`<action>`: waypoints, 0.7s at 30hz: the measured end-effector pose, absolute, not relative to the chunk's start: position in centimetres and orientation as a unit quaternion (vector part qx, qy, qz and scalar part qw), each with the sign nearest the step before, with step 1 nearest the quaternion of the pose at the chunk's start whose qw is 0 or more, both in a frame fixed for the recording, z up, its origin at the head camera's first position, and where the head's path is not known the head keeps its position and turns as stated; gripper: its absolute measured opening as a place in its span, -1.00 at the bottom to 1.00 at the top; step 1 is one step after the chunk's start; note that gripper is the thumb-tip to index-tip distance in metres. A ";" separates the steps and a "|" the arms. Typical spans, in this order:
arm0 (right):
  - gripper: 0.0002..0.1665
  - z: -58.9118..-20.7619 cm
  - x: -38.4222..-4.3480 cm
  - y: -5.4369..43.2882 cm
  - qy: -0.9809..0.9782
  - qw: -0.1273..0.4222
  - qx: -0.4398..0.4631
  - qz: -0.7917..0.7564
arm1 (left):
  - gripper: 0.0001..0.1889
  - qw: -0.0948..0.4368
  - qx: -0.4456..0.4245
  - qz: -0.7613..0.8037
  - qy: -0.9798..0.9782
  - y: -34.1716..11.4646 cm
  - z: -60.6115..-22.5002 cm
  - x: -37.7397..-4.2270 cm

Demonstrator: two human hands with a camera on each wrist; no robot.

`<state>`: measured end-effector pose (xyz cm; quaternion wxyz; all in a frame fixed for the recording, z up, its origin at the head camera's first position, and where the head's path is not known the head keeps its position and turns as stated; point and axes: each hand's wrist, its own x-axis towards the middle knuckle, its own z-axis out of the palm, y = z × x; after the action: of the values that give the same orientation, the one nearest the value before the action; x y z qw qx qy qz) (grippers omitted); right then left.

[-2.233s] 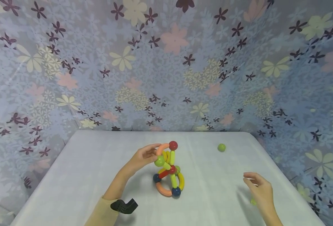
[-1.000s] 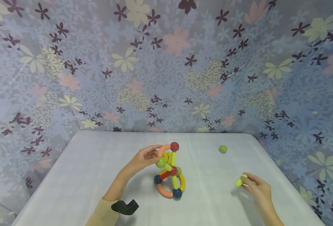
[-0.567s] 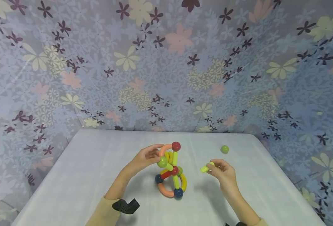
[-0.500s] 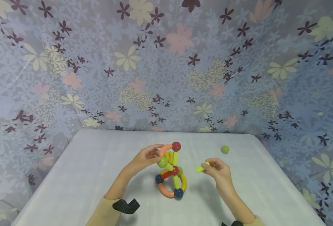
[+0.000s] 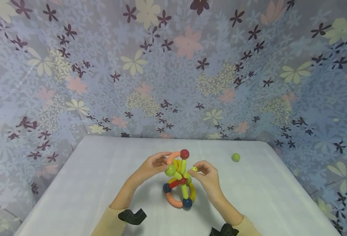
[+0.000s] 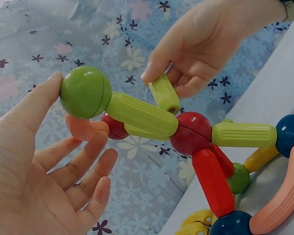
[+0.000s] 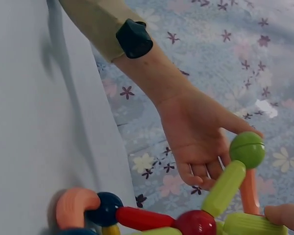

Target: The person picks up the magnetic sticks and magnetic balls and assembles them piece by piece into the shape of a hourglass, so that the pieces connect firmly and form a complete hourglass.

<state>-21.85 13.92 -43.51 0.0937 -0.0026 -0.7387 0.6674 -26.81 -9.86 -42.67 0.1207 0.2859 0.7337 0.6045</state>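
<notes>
A magnetic ball-and-stick structure [image 5: 184, 192] stands on the table, with a ring-like base of curved rods and dark blue balls. My left hand [image 5: 151, 166] steadies its upper left side, the thumb on a green ball [image 6: 85, 92] and the fingers by an orange curved rod [image 5: 172, 157]. Between thumb and fingers my right hand [image 5: 208, 176] pinches a short yellow-green rod [image 6: 163, 93]. In the left wrist view, that rod's lower end is right at the central red ball [image 6: 191, 133]. Another red ball [image 5: 184, 154] tops the structure.
One loose green ball [image 5: 236, 157] lies at the back right of the white-covered table [image 5: 267, 193]. Flower-patterned cloth [image 5: 173, 82] hangs behind the table and at its sides.
The right hand, empty at first, has picked up the yellow-green rod from the right side and carried it left to the structure. The left hand has kept its place.
</notes>
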 end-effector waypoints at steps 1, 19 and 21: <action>-0.71 -43.6 -21.9 13.8 -0.738 0.093 0.001 0.668 | -0.39 0.122 0.284 0.606 0.733 -9.8 -42.7 -26.8; -0.63 -44.3 -21.6 14.1 -0.754 0.090 0.046 0.649 | -0.41 0.126 0.287 0.607 0.731 -9.8 -42.8 -26.9; -0.64 -44.4 -21.5 14.5 -0.758 0.093 0.051 0.644 | -0.41 0.125 0.286 0.604 0.733 -9.8 -42.7 -26.9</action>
<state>-21.51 14.48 -44.35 0.0929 0.0514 -0.7578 0.6438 -26.87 -9.81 -42.73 0.1248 0.2858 0.7334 0.6041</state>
